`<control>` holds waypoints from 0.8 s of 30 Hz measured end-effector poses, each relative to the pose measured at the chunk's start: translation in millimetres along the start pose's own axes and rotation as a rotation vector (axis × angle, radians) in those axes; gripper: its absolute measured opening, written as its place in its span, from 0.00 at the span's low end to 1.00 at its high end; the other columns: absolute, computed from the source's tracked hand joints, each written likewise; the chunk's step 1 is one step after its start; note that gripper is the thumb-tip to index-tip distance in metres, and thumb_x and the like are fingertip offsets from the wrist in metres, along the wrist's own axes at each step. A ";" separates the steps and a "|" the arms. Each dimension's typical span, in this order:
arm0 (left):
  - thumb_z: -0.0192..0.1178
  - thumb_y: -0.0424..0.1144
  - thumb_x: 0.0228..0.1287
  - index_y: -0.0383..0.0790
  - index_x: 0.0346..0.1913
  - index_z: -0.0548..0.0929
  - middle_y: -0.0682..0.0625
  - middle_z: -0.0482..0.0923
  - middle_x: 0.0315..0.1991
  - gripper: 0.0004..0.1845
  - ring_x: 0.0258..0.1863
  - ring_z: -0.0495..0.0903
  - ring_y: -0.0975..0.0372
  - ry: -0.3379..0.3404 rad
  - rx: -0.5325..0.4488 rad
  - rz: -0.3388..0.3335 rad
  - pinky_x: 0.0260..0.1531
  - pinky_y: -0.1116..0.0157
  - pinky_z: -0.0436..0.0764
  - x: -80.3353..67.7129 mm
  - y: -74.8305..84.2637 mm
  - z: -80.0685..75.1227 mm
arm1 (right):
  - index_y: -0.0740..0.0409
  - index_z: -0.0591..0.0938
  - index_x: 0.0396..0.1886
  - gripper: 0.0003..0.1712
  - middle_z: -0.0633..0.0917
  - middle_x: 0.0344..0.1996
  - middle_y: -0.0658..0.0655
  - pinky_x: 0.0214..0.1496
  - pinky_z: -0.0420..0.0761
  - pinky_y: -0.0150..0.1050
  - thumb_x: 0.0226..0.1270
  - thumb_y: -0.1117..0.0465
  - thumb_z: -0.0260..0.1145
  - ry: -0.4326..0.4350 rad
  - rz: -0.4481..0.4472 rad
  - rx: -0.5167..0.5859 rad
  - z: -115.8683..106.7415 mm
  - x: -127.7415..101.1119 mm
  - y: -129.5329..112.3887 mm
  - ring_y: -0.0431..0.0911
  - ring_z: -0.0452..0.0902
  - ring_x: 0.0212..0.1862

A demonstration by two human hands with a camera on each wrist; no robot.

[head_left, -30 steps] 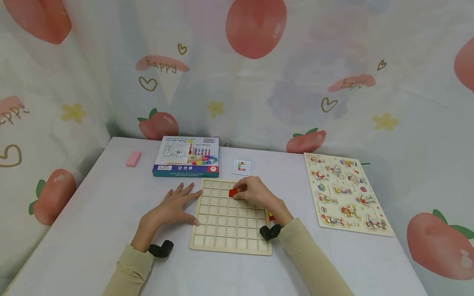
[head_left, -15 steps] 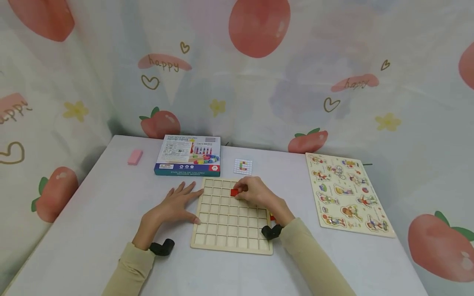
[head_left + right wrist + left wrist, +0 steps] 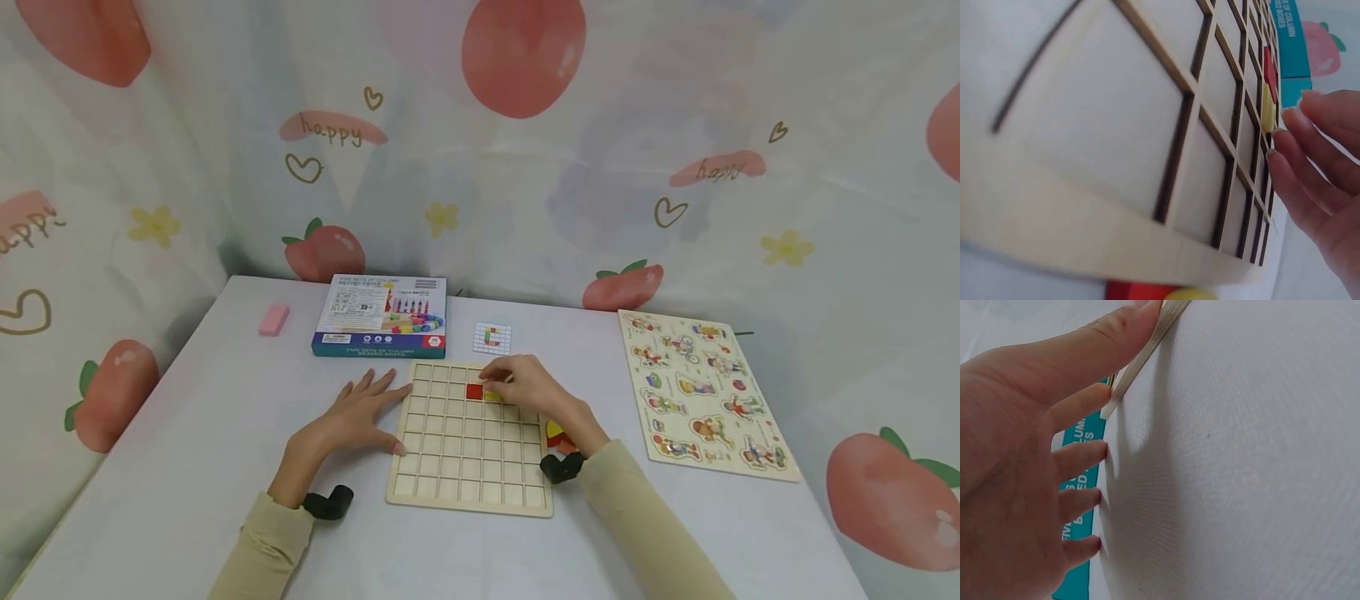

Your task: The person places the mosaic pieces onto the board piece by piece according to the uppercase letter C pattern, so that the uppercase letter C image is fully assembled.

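A wooden grid board (image 3: pixel 468 467) lies flat on the white table. A red tile (image 3: pixel 474 391) sits in a cell of its second row, with a yellow tile (image 3: pixel 492 397) in the cell to its right. My right hand (image 3: pixel 517 385) hovers over the board's far right part, fingers nearly straight, one fingertip (image 3: pixel 1280 139) touching the yellow tile (image 3: pixel 1266 109). The red tile (image 3: pixel 1268 65) lies just beyond it. My left hand (image 3: pixel 352 412) rests flat on the table by the board's left edge (image 3: pixel 1147 344), thumb against it.
Loose yellow and red pieces (image 3: pixel 557 433) lie right of the board by my right wrist. A teal toy box (image 3: pixel 381 317), a small pattern card (image 3: pixel 491 338) and a pink eraser (image 3: pixel 272 320) lie behind. A figure puzzle board (image 3: pixel 701 392) lies at the right.
My right hand has shifted a little to the right off the red tile, which stays in its cell. A yellow tile now shows beside it. My left hand has not moved.
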State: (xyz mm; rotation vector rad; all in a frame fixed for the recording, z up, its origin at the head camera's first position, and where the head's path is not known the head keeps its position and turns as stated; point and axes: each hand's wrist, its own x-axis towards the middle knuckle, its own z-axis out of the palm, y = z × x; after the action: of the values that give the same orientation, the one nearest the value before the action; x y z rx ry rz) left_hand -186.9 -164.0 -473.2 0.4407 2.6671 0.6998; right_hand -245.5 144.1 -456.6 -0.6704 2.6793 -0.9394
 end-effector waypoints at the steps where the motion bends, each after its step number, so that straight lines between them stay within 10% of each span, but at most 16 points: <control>1: 0.79 0.56 0.50 0.49 0.79 0.65 0.39 0.48 0.83 0.54 0.82 0.38 0.37 0.001 0.002 0.000 0.78 0.34 0.39 0.0 0.0 0.2 | 0.58 0.89 0.49 0.10 0.89 0.42 0.53 0.52 0.86 0.43 0.73 0.62 0.67 0.006 0.005 0.008 -1.3 -1.4 0.6 0.46 0.83 0.45; 24: 0.79 0.56 0.50 0.48 0.79 0.65 0.38 0.48 0.83 0.54 0.82 0.38 0.37 0.006 -0.004 0.005 0.78 0.33 0.39 0.1 -0.8 1.7 | 0.56 0.89 0.49 0.11 0.87 0.40 0.51 0.46 0.81 0.36 0.71 0.58 0.69 0.047 0.078 0.042 -23.6 -44.7 35.0 0.44 0.79 0.40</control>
State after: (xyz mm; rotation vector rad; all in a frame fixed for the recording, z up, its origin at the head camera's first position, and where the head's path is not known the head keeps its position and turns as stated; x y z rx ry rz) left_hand -186.4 -164.0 -475.0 0.4448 2.6705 0.7088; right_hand -226.9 202.7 -458.0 -0.5376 2.6963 -1.0002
